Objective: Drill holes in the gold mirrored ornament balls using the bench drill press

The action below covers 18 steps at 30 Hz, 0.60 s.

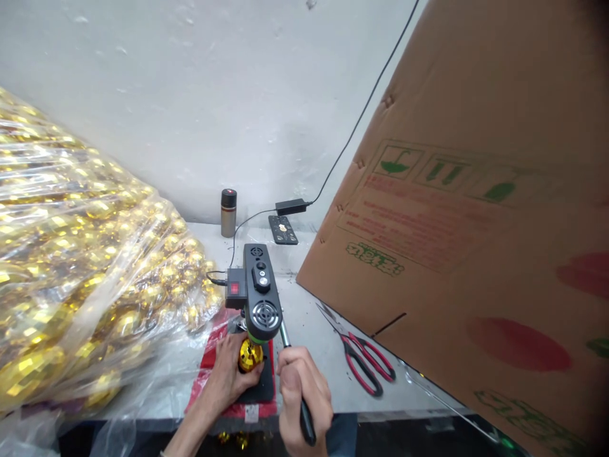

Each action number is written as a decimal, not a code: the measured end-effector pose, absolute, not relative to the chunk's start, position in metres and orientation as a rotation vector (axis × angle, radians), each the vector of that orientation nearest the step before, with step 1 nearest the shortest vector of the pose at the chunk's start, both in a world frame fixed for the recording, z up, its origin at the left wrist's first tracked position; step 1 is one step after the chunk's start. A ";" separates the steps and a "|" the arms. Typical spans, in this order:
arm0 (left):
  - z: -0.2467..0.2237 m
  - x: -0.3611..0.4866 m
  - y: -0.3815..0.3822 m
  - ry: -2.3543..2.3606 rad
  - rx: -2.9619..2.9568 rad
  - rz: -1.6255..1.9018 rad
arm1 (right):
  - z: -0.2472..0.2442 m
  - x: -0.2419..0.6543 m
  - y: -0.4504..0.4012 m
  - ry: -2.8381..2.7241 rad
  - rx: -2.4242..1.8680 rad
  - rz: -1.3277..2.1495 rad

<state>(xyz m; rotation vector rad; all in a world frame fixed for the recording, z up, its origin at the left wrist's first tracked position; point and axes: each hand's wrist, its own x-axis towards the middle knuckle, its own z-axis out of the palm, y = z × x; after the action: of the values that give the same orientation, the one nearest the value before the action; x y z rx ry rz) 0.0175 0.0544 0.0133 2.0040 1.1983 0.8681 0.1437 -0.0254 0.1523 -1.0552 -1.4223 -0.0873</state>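
A gold mirrored ball (250, 357) is held in my left hand (231, 371), the fingers and thumb closed around its sides. The ball sits under the head of a small black bench press (263, 292), above its dark base plate (257, 395). My right hand (304, 390) is wrapped around the lever (308, 426) on the press's right side; its black end pokes out below the fist. Beneath the base lies a red sheet (207, 365). Whatever touches the top of the ball is hidden by the press head.
Clear plastic bags of gold balls (118, 273) fill the left side. A large cardboard box (451, 209) leans in from the right, with red-handled scissors (368, 368) beside it. A bottle (229, 219), a phone (283, 230) and a power adapter (291, 206) lie near the wall.
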 end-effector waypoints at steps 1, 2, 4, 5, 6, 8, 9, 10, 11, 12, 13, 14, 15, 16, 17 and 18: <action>0.012 0.018 0.054 1.199 2.002 0.873 | 0.146 0.143 -0.026 -1.411 -1.054 -0.092; 0.011 0.018 0.054 1.201 2.000 0.878 | 0.141 0.142 -0.026 -1.399 -1.058 -0.092; 0.009 0.019 0.053 1.202 2.001 0.890 | 0.130 0.141 -0.027 -1.373 -1.065 -0.088; 0.008 0.019 0.052 1.201 2.002 0.898 | 0.126 0.141 -0.027 -1.360 -1.066 -0.088; 0.008 0.019 0.052 1.197 2.001 0.905 | 0.123 0.140 -0.027 -1.344 -1.064 -0.095; 0.008 0.019 0.051 1.192 1.996 0.907 | 0.119 0.139 -0.026 -1.319 -1.056 -0.113; 0.008 0.019 0.051 1.192 1.993 0.902 | 0.118 0.138 -0.026 -1.307 -1.059 -0.118; 0.009 0.019 0.051 1.193 1.991 0.893 | 0.118 0.137 -0.025 -1.295 -1.059 -0.126; 0.009 0.019 0.051 1.195 1.991 0.885 | 0.118 0.136 -0.024 -1.282 -1.058 -0.135; 0.010 0.019 0.051 1.196 1.994 0.879 | 0.118 0.136 -0.024 -1.271 -1.053 -0.144; 0.009 0.019 0.051 1.196 2.000 0.877 | 0.118 0.135 -0.023 -1.263 -1.049 -0.153; 0.009 0.019 0.051 1.197 2.006 0.878 | 0.118 0.134 -0.022 -1.256 -1.045 -0.162; 0.008 0.019 0.051 1.198 2.012 0.883 | 0.118 0.133 -0.022 -1.252 -1.044 -0.168; 0.008 0.019 0.051 1.200 2.018 0.893 | 0.117 0.132 -0.022 -1.245 -1.052 -0.167; 0.007 0.020 0.051 1.200 2.023 0.905 | 0.116 0.131 -0.021 -1.232 -1.066 -0.165; 0.006 0.020 0.050 1.200 2.028 0.915 | 0.115 0.130 -0.021 -1.219 -1.071 -0.170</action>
<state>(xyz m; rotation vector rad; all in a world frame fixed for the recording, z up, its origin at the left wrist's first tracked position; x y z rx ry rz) 0.0198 0.0504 0.0058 2.0280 1.1997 0.9155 0.1300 -0.0214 0.1151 -1.0705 -1.2191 -0.1703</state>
